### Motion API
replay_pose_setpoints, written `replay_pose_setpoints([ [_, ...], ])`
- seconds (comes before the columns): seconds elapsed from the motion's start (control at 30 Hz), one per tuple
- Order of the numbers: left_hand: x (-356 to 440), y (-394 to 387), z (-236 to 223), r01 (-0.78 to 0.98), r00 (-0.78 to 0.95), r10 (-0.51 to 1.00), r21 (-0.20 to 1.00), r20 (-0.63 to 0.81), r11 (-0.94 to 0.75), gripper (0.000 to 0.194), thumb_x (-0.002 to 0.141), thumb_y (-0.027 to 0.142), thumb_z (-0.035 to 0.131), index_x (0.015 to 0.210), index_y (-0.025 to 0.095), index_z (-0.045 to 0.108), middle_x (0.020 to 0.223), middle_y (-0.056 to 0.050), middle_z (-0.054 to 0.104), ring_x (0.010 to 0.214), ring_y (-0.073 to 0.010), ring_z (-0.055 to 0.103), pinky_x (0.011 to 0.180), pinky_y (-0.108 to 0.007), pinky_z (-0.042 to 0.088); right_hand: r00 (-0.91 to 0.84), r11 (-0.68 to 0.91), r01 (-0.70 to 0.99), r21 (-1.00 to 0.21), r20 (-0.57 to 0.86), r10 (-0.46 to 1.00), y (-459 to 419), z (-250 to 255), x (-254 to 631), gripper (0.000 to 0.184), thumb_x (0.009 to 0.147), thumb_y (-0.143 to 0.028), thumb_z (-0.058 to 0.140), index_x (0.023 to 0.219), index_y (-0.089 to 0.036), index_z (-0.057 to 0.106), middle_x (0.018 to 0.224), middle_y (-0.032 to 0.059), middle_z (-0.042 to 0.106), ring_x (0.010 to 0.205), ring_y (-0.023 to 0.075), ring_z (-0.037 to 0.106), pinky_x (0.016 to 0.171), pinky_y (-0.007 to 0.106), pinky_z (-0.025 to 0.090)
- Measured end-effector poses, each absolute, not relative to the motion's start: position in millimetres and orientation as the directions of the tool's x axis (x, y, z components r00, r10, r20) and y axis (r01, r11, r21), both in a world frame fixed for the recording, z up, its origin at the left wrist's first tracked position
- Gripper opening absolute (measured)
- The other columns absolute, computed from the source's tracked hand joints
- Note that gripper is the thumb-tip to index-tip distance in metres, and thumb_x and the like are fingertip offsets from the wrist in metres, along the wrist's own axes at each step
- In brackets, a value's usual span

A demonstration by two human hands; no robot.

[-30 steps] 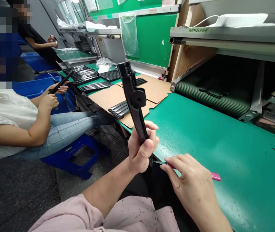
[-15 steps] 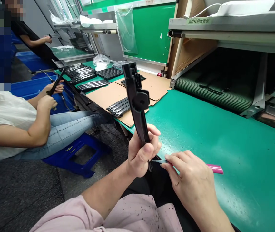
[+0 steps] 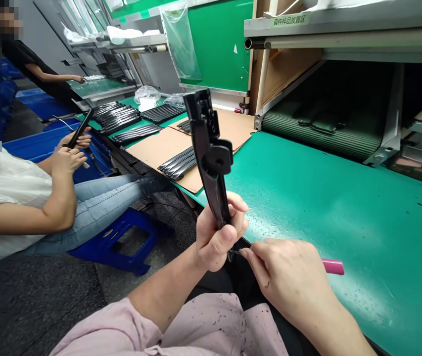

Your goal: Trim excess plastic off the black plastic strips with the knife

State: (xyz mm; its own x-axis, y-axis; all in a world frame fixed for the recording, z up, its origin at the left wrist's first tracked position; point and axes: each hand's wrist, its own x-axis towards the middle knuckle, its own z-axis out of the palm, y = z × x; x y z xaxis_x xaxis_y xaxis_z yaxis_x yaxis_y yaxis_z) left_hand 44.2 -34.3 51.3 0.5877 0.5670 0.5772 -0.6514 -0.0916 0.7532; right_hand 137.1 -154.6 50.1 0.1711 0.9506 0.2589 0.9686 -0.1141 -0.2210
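Note:
My left hand (image 3: 220, 235) is closed around a long black plastic part (image 3: 211, 163), which stands nearly upright with a round boss and clips towards its top. The part's lower end shows just below my fist. Pinched in my right hand (image 3: 292, 277) is a knife (image 3: 333, 266) whose pink handle sticks out behind the hand. Its thin blade points left at the part's lower end. Whether the tip touches the plastic I cannot tell, and most of the knife is hidden by my fingers.
Several similar black parts (image 3: 178, 163) lie on cardboard (image 3: 147, 149) over the green table (image 3: 344, 207), with more behind. A conveyor belt (image 3: 307, 129) stands at the back right. To the left, a co-worker's hands (image 3: 71, 151) hold another black part near a blue stool (image 3: 121, 242).
My right hand has moved slightly left and down with the knife, closer to the part's lower end. The left hand keeps its grip. The view has shifted a little.

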Motion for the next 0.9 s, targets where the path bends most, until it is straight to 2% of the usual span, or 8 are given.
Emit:
replay_pose_setpoints([
  [0.37, 46, -25, 56, -0.606, 0.608, 0.623, 0.795, 0.492, -0.036, 0.027, 0.094, 0.047, 0.051, 0.104, 0.023, 0.058, 0.057, 0.008, 0.027, 0.039, -0.0042, 0.020, 0.040, -0.018, 0.020, 0.372, -0.201, 0.837, -0.509, 0.259, 0.891, -162, 41, 145, 0.047, 0.102, -0.044, 0.041, 0.060, -0.022, 0.044, 0.053, -0.0046, 0.051, 0.048, 0.0142, 0.041, 0.051, 0.030, 0.019],
  [0.43, 45, -13, 57, -0.484, 0.633, 0.633, 0.866, 0.447, -0.127, 0.027, 0.095, 0.046, 0.050, 0.109, 0.024, 0.055, 0.059, 0.008, 0.031, 0.040, -0.0054, 0.024, 0.042, -0.019, 0.023, 0.399, -0.186, 0.802, -0.568, 0.277, 0.874, -164, 35, 151, 0.047, 0.103, -0.046, 0.040, 0.063, -0.023, 0.049, 0.055, -0.0047, 0.051, 0.048, 0.0131, 0.042, 0.050, 0.029, 0.022],
  [0.5, 43, 6, 57, -0.166, 0.731, 0.586, 0.924, 0.350, -0.345, 0.030, 0.091, 0.045, 0.056, 0.112, 0.024, 0.054, 0.065, 0.005, 0.043, 0.048, -0.0088, 0.037, 0.050, -0.021, 0.032, 0.448, -0.193, 0.750, -0.632, 0.271, 0.852, -169, 30, 157, 0.040, 0.102, -0.047, 0.042, 0.073, -0.025, 0.059, 0.061, -0.0039, 0.055, 0.050, 0.0131, 0.048, 0.050, 0.027, 0.027],
  [0.6, 35, 37, 51, 0.349, 0.877, 0.477, 0.611, 0.055, -0.711, 0.026, 0.084, 0.040, 0.066, 0.101, 0.022, 0.057, 0.075, -0.002, 0.057, 0.065, -0.0182, 0.054, 0.065, -0.028, 0.039, 0.556, -0.228, 0.629, -0.744, 0.226, 0.800, -181, 21, 165, 0.031, 0.099, -0.049, 0.047, 0.091, -0.026, 0.066, 0.070, -0.0012, 0.061, 0.057, 0.0157, 0.055, 0.052, 0.026, 0.037],
  [0.67, 26, 50, 47, 0.434, 0.891, 0.447, 0.427, -0.075, -0.793, 0.021, 0.085, 0.038, 0.063, 0.098, 0.021, 0.059, 0.074, -0.004, 0.060, 0.066, -0.0217, 0.056, 0.067, -0.030, 0.038, 0.600, -0.212, 0.493, -0.844, 0.154, 0.785, -187, 11, 162, 0.031, 0.096, -0.052, 0.053, 0.102, -0.025, 0.067, 0.074, 0.0005, 0.062, 0.059, 0.0171, 0.057, 0.053, 0.025, 0.043],
  [0.7, 20, 51, 45, 0.439, 0.891, 0.443, 0.428, -0.095, -0.790, 0.022, 0.087, 0.038, 0.060, 0.101, 0.021, 0.060, 0.075, -0.004, 0.060, 0.067, -0.0223, 0.057, 0.067, -0.030, 0.038, 0.614, -0.189, 0.393, -0.900, 0.104, 0.783, -189, 4, 158, 0.035, 0.094, -0.054, 0.054, 0.107, -0.024, 0.067, 0.075, 0.0010, 0.063, 0.059, 0.0173, 0.057, 0.053, 0.026, 0.045],
  [0.8, 4, 40, 43, 0.376, 0.893, 0.443, 0.678, -0.082, -0.631, 0.029, 0.093, 0.044, 0.053, 0.110, 0.022, 0.060, 0.078, -0.003, 0.061, 0.071, -0.0196, 0.056, 0.066, -0.027, 0.038, 0.661, -0.083, -0.065, -0.994, -0.105, 0.743, -190, -25, 132, 0.048, 0.091, -0.062, 0.055, 0.112, -0.021, 0.067, 0.071, 0.0012, 0.059, 0.050, 0.0150, 0.053, 0.046, 0.025, 0.044],
  [0.9, -5, 15, 38, 0.282, 0.899, 0.408, 0.923, -0.159, -0.262, 0.034, 0.093, 0.050, 0.052, 0.105, 0.019, 0.060, 0.068, 0.003, 0.049, 0.059, -0.0114, 0.043, 0.054, -0.021, 0.032, 0.664, 0.004, -0.438, -0.899, -0.321, 0.675, -189, -66, 100, 0.058, 0.079, -0.070, 0.066, 0.101, -0.018, 0.072, 0.069, 0.0026, 0.058, 0.045, 0.0116, 0.048, 0.039, 0.023, 0.037],
])
